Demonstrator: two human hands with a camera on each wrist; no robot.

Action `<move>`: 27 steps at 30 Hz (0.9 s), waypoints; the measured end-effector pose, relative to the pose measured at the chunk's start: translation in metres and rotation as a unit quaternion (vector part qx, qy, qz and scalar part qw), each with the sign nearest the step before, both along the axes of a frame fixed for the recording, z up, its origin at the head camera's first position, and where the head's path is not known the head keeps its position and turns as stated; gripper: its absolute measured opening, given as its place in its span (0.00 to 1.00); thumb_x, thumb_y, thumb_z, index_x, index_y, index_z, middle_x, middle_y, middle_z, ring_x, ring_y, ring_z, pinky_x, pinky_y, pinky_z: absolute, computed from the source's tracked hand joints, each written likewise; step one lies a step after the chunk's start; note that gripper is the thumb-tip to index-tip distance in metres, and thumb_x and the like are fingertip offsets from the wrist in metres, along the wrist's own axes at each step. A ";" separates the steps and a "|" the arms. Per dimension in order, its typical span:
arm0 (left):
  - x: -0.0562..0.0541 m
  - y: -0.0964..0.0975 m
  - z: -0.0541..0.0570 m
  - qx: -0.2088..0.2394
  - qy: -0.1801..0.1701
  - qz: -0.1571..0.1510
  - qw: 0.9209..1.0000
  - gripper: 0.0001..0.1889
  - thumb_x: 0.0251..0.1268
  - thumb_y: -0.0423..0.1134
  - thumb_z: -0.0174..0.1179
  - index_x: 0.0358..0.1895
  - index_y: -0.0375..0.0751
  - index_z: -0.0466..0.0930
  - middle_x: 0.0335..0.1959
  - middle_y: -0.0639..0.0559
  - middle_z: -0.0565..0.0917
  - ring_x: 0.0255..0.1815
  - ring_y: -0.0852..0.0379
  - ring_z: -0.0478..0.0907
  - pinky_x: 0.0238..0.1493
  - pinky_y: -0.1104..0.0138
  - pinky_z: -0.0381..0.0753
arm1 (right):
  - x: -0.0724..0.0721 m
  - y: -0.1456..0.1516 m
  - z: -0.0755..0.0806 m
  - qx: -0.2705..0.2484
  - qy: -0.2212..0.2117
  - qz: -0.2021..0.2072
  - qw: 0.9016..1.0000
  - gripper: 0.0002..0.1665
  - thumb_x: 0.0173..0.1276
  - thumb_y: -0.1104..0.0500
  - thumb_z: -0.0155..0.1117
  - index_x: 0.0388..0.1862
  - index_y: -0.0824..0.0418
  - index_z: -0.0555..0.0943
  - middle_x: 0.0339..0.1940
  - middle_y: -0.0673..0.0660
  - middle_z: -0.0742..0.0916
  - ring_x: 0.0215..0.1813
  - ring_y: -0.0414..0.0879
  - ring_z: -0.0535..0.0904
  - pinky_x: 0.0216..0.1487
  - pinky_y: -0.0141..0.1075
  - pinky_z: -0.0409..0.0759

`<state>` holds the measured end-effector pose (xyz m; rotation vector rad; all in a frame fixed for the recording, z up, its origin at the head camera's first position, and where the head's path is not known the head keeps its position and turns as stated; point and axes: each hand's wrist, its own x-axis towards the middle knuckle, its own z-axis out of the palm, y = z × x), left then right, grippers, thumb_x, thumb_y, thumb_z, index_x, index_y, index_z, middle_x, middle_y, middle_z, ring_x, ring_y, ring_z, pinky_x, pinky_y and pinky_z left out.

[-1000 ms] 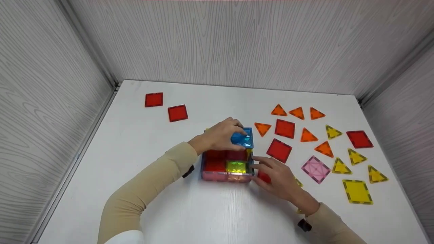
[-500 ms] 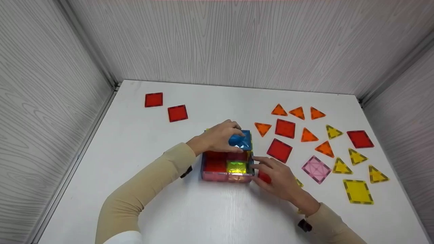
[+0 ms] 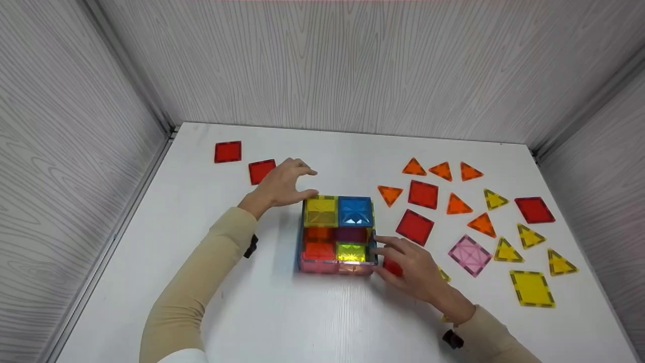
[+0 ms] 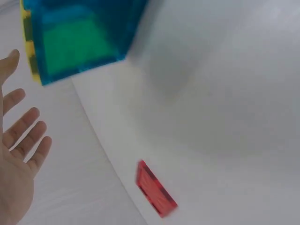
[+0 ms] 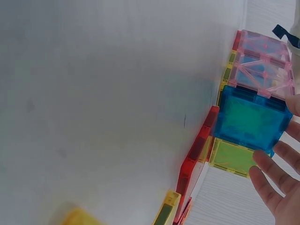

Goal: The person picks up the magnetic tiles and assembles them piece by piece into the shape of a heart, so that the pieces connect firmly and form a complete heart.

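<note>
A low box of translucent magnetic tiles (image 3: 319, 252) stands mid-table. A yellow square tile (image 3: 320, 210) and a blue square tile (image 3: 356, 210) cover its back half; through the open front half show red and yellow. My left hand (image 3: 283, 184) holds nothing, thumb and fingers spread beside the box's back left corner. In the left wrist view, that hand (image 4: 18, 140) is beside a blue wall tile (image 4: 84, 42). My right hand (image 3: 413, 264) has its extended fingertips at the box's right side. In the right wrist view its fingers (image 5: 269, 168) lie along blue and yellow-green wall tiles.
Two red square tiles (image 3: 228, 152) lie back left, one partly behind my left hand. Orange triangles (image 3: 440, 171), yellow triangles (image 3: 508, 250), red squares (image 3: 415, 227), a pink square (image 3: 470, 255) and a yellow square (image 3: 532, 288) are scattered right. Wood-patterned panels (image 3: 322, 65) surround the table.
My left hand has let go of the blue tile, which now lies flat beside the yellow one, and has moved left off the box. My right hand has stayed at the right side.
</note>
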<state>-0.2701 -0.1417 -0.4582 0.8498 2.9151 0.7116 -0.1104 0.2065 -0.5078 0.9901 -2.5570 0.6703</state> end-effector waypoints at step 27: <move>-0.047 -0.094 -0.071 -0.023 -0.062 0.200 0.978 0.35 0.71 0.50 0.62 0.76 0.37 0.69 0.75 0.33 0.69 0.75 0.35 0.66 0.77 0.40 0.71 | 0.000 0.000 0.000 0.001 -0.010 0.004 1.000 0.27 0.57 0.54 0.85 0.56 0.53 0.88 0.63 0.55 0.88 0.62 0.49 0.87 0.54 0.44 0.90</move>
